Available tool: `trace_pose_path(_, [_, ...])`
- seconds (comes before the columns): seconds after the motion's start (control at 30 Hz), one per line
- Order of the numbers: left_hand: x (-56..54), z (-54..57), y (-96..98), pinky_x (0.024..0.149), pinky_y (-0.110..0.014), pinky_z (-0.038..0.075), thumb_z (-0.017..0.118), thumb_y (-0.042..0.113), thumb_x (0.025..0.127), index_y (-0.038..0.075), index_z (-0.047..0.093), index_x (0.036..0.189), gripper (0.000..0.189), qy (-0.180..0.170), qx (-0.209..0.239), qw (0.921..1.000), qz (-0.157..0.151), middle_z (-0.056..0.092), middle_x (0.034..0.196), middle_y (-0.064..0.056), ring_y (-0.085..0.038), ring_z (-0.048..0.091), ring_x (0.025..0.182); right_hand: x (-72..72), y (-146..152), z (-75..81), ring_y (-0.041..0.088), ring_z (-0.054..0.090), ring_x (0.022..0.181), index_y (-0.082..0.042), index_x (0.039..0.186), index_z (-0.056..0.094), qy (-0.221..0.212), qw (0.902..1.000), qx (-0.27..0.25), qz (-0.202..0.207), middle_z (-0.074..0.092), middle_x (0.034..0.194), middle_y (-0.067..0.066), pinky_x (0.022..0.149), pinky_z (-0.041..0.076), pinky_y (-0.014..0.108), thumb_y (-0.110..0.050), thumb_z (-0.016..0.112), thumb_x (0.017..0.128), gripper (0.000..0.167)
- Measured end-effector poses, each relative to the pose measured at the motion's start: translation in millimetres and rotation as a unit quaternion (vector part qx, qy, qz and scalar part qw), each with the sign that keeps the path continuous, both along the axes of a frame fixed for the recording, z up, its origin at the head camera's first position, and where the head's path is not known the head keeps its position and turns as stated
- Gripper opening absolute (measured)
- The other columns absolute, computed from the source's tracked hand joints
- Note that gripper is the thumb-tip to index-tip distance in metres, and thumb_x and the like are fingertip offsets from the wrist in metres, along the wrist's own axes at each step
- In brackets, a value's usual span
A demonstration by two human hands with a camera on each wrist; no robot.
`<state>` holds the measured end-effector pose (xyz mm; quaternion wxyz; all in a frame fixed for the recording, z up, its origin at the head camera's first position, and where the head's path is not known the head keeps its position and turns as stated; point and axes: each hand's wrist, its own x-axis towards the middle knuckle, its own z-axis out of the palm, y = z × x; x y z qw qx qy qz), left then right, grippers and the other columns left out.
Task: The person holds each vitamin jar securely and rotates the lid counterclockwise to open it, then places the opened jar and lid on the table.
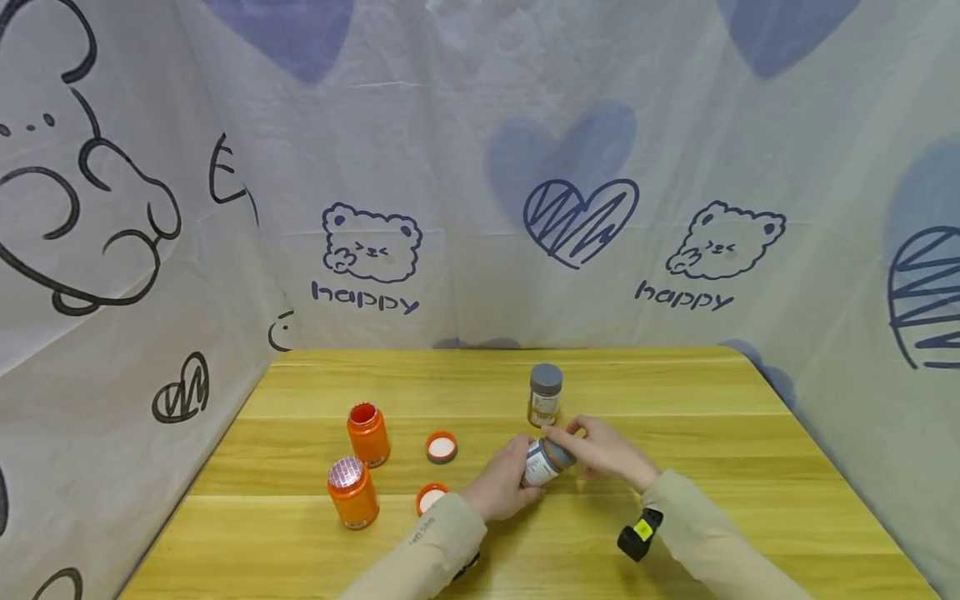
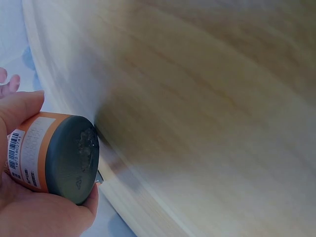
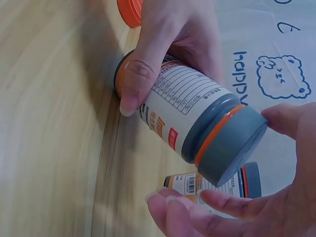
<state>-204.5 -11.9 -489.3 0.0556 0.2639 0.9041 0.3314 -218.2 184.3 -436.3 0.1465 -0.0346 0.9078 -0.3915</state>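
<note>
My left hand (image 1: 498,487) grips a white-labelled supplement bottle (image 1: 540,467) with a grey base, tilted above the table. In the left wrist view, its dark base (image 2: 74,160) faces the camera. My right hand (image 1: 603,450) is at the bottle's grey screw cap (image 3: 232,145), which has an orange rim and sits on the neck. In the right wrist view, the thumb tip meets the cap's edge, while the other fingers spread below, apart from it. Just behind my hands, a second grey-capped bottle (image 1: 545,396) stands upright.
To the left stand two uncapped orange bottles: one shows a red opening (image 1: 367,437), the other a silvery foil top (image 1: 352,496). Two orange-rimmed caps (image 1: 441,447) lie inside up beside them, one partly behind my left sleeve. A printed cloth (image 1: 472,275) hangs behind the wooden table (image 1: 712,500).
</note>
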Motion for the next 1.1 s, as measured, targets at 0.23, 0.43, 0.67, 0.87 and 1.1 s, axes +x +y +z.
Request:
trace_pose_path(0.23, [0.2,-0.5,0.4,0.090,-0.032,0.050,0.078,0.013,0.086,0.005,0.046,0.128,0.053,-0.005,-0.006,1.0000,0.006,0.058,0.113,-0.006,-0.016,0.057,0.102,2.3,-4.5,1.7,0.021,0.062,0.062,-0.006,0.108,0.060,-0.019,0.9997,-0.017,0.002,0.065,0.087,0.010,0.054,0.051,0.031,-0.054,0.059,0.096,0.049])
trace_pose_path(0.43, [1.2,1.3,0.2,0.089,-0.032,0.050,0.078,0.013,0.086,0.005,0.046,0.127,0.052,0.000,-0.004,1.0000,0.003,0.058,0.113,-0.006,-0.017,0.058,0.101,2.6,-4.7,-0.4,0.018,0.059,0.058,-0.006,0.105,0.060,-0.023,0.9996,-0.015,0.006,0.065,0.082,0.010,0.054,0.051,0.030,-0.054,0.060,0.095,0.050])
trace_pose_path(0.67, [1.8,1.0,0.6,0.090,-0.032,0.050,0.078,0.012,0.087,0.006,0.046,0.129,0.053,-0.008,0.000,1.0000,0.000,0.058,0.116,-0.007,-0.017,0.058,0.104,2.0,-4.6,-1.2,0.015,0.055,0.055,-0.006,0.095,0.058,-0.023,0.9990,-0.029,0.025,0.063,0.072,0.008,0.052,0.047,0.028,-0.048,0.060,0.097,0.043])
trace_pose_path(0.87, [1.3,0.5,1.0,0.091,-0.032,0.050,0.077,0.013,0.088,0.007,0.045,0.129,0.053,-0.011,-0.005,0.9999,0.001,0.057,0.117,-0.007,-0.018,0.058,0.104,0.8,-3.0,-1.9,0.013,0.051,0.052,-0.005,0.095,0.058,-0.028,0.9973,-0.048,0.049,0.061,0.065,0.006,0.052,0.042,0.026,-0.045,0.060,0.097,0.041])
trace_pose_path(1.1, [-1.9,-3.9,1.8,0.090,-0.031,0.051,0.077,0.013,0.087,0.007,0.045,0.127,0.051,-0.001,-0.005,1.0000,0.000,0.057,0.115,-0.007,-0.017,0.058,0.103,-0.9,-2.8,-1.6,0.013,0.050,0.052,-0.004,0.100,0.060,-0.030,0.9969,-0.052,0.050,0.059,0.064,0.005,0.052,0.042,0.027,-0.045,0.062,0.097,0.040])
